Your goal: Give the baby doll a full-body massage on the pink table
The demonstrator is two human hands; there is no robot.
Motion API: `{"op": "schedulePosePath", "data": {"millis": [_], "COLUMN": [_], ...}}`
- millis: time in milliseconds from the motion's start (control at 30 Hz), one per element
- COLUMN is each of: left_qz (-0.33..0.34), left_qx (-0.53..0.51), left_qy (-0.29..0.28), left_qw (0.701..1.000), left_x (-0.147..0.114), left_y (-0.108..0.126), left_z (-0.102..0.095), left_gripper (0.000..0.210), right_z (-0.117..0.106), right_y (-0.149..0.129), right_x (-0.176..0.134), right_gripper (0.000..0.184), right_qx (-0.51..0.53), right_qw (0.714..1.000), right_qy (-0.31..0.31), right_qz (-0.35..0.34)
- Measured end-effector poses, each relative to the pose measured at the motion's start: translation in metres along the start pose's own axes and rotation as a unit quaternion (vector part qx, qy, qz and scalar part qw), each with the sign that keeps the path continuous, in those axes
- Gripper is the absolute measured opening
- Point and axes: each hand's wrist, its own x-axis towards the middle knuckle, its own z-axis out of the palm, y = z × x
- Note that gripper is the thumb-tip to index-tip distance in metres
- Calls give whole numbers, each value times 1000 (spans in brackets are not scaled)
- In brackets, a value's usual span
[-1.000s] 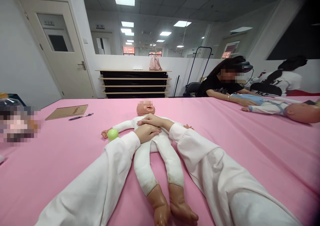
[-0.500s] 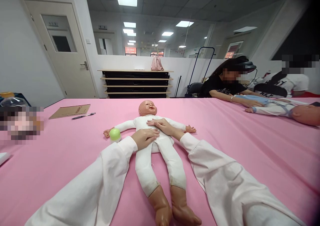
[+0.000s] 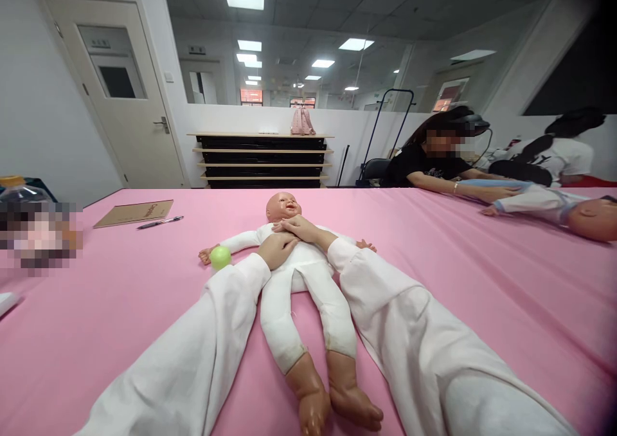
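A baby doll (image 3: 308, 270) with a white cloth body lies on its back on the pink-covered table, head away from me and feet towards me. My left hand (image 3: 278, 250) rests flat on the doll's belly and lower chest, fingers stretched out. Farther up, my right hand (image 3: 299, 229) lies flat across the upper chest, its fingers reaching towards the doll's shoulder on the left. Neither hand grips anything. Beside the doll's arm on the left stands a small container with a round green top (image 3: 220, 256), close to my left sleeve.
A brown notebook (image 3: 132, 213) and a pen (image 3: 160, 222) lie at the table's far left. A bottle with a yellow cap (image 3: 19, 191) stands at the left edge. On the right, a person in black (image 3: 434, 166) handles another doll (image 3: 540, 203); a second person sits behind.
Both my hands have slid up the doll's body towards its head, the right one onto the upper chest. The person on the right has shifted a hand along the other doll.
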Motion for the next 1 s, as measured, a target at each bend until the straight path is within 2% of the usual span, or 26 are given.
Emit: {"op": "schedulePosePath", "data": {"millis": [100, 200, 300, 400, 500, 567, 700, 767, 867, 1000], "left_qz": [-53, -104, -122, -100, -105, -139, -223, -242, -237, -231], "left_qx": [-15, -14, -8, -6, -14, -10, 29, 45, 67, 108], "left_qy": [32, 50, 45, 28, 17, 10, 36, 53, 52, 52], "left_qw": [998, 993, 992, 995, 994, 990, 974, 968, 968, 965], "left_x": [-13, -29, -44, -51, -42, -27, 4, 13, 13, 1], "left_y": [-5, -1, 12, 24, 28, 27, 17, 9, -5, -23], "left_z": [1, 4, 6, 8, 9, 10, 12, 12, 12, 11], "left_gripper": [34, 37, 41, 47, 46, 46, 49, 50, 50, 47], "right_z": [6, 17, 30, 42, 47, 47, 43, 41, 39, 40], "right_y": [-3, -13, -25, -35, -40, -42, -41, -37, -30, -23], "right_x": [-26, -51, -72, -83, -80, -70, -44, -36, -35, -41], "right_gripper": [54, 47, 45, 47, 51, 52, 55, 55, 49, 46], "right_qx": [-17, -48, -82, -112, -133, -153, -196, -200, -196, -196], "right_qw": [995, 985, 975, 968, 960, 945, 896, 874, 861, 851], "right_qy": [93, 152, 177, 172, 149, 152, 205, 230, 252, 293], "right_qz": [14, 61, 105, 142, 195, 244, 341, 378, 395, 390]}}
